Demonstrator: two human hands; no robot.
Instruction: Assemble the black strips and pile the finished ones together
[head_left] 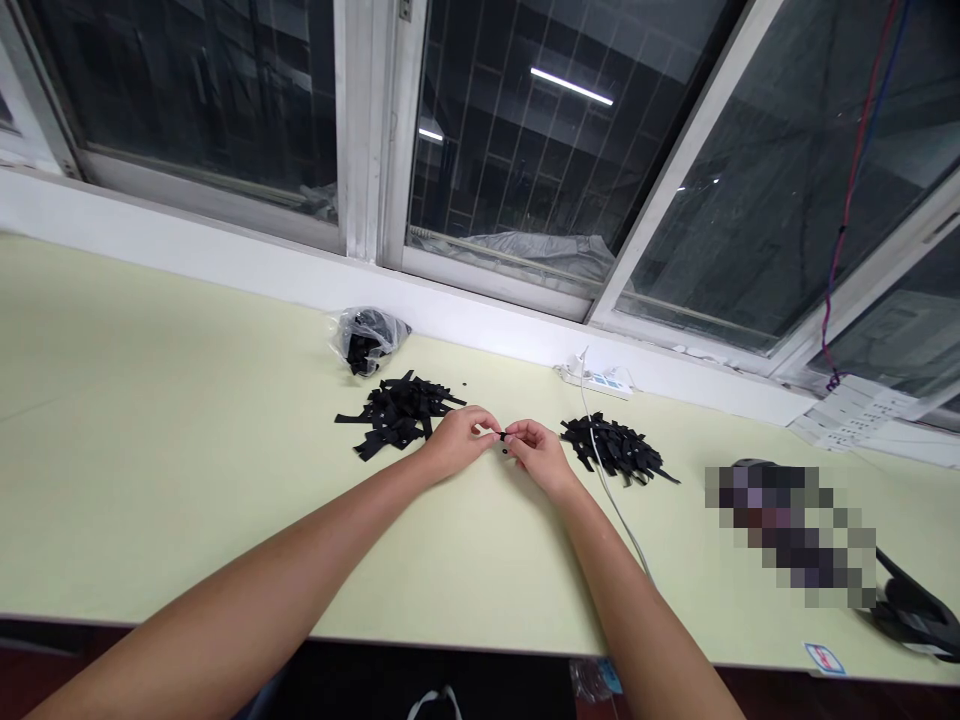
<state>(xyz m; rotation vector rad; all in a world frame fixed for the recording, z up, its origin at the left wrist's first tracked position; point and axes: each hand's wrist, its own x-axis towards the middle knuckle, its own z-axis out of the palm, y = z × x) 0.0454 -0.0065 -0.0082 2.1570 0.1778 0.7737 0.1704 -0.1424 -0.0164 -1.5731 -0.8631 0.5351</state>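
Note:
My left hand and my right hand meet over the table, each closed in a pinch. Between their fingertips is a small black strip, mostly covered by the fingers. Just below the fingertips shows a tiny dark round piece. A loose pile of short black strips lies to the left, close to my left hand. Another pile of black strips, some with small light dots, lies right of my right hand.
A clear plastic bag with black pieces stands behind the left pile. A white power strip lies by the wall, its cable running across the right pile to the front. Farther right are a blurred-out patch and a black object.

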